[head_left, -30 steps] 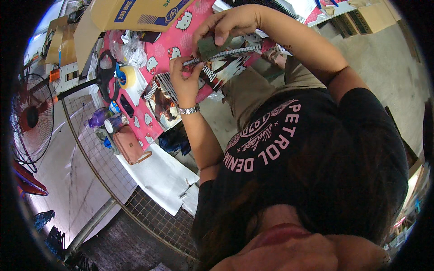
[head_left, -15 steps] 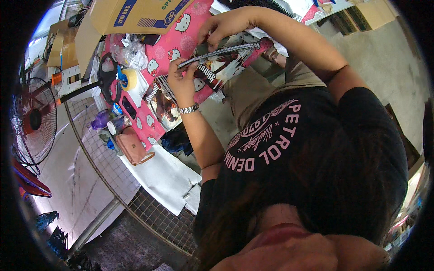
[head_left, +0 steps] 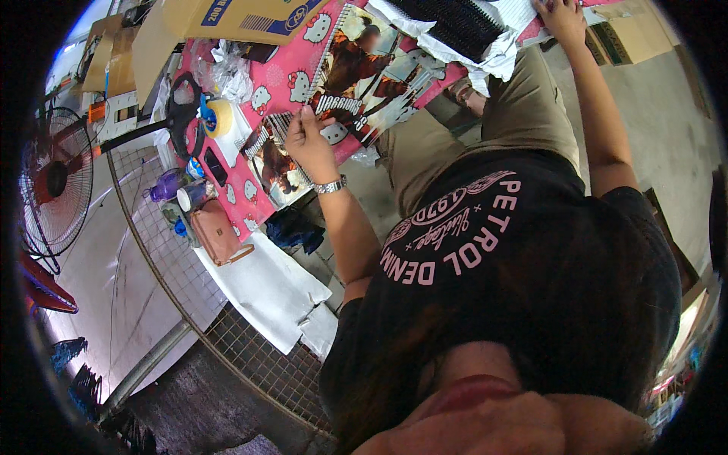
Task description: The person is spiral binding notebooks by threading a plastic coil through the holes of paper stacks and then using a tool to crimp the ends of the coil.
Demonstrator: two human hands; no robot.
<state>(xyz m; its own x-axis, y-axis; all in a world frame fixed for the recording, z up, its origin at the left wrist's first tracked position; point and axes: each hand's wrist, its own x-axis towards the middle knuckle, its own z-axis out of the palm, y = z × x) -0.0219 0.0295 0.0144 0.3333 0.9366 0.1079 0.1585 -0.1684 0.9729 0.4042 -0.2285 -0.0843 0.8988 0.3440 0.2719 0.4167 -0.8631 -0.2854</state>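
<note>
A wire-bound notebook [head_left: 356,72] with a dark pictorial cover lies on the pink patterned table cover. My left hand [head_left: 309,144], with a metal watch on its wrist, is at the notebook's near left corner. Its thumb and forefinger are apart and the other fingers curl in. A second, similar notebook [head_left: 274,163] lies just left of that hand. My right hand [head_left: 561,21] reaches to the far right end of the table, beside white paper [head_left: 497,61] bearing black comb-like binding strips [head_left: 455,26]. The top edge of the picture cuts off its fingertips.
An open cardboard box [head_left: 243,21] stands at the back left. Near it are a tape roll [head_left: 220,117], a phone [head_left: 215,168], crumpled clear plastic [head_left: 227,72] and a pink pouch [head_left: 216,231]. A fan [head_left: 57,178] stands far left, another carton [head_left: 626,34] at right.
The notebook, tilted up between both hands before, now lies flat with its cover showing. My right hand has left it and swung far right. My left hand has shifted slightly.
</note>
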